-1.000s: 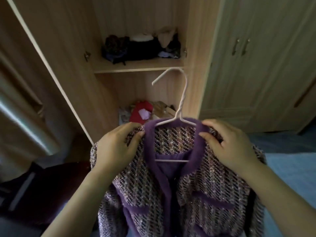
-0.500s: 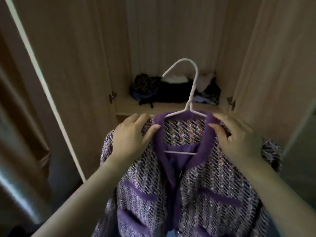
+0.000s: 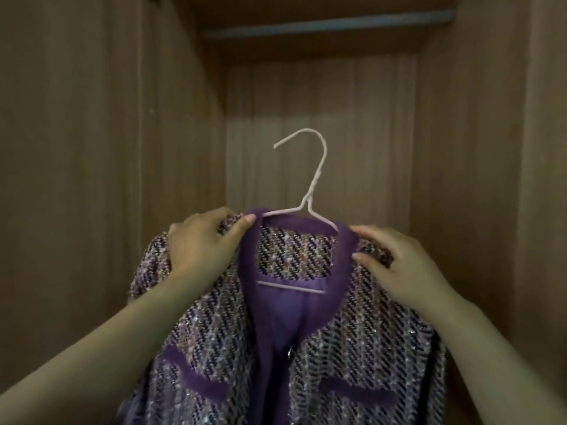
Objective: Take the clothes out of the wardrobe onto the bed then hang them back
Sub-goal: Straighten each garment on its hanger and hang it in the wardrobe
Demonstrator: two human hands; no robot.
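Note:
A purple tweed jacket (image 3: 346,338) with a plain purple collar hangs on a thin white wire hanger (image 3: 310,191). My left hand (image 3: 201,246) grips the jacket's left shoulder, thumb at the collar edge. My right hand (image 3: 405,268) grips the right shoulder, fingers curled over the fabric. I hold the jacket upright inside the open wooden wardrobe (image 3: 319,96). The hanger's hook points up and left, well below the hanging rail (image 3: 328,26) that runs across the top of the compartment.
Wooden side walls stand close at left (image 3: 92,179) and right (image 3: 491,179). The rail carries no other hangers in view. The jacket hides the lower part of the compartment.
The view has tilted upward and the jacket has risen into the wardrobe. The shelf with folded clothes has dropped out of sight and the rail has come into view. Both hands keep their hold.

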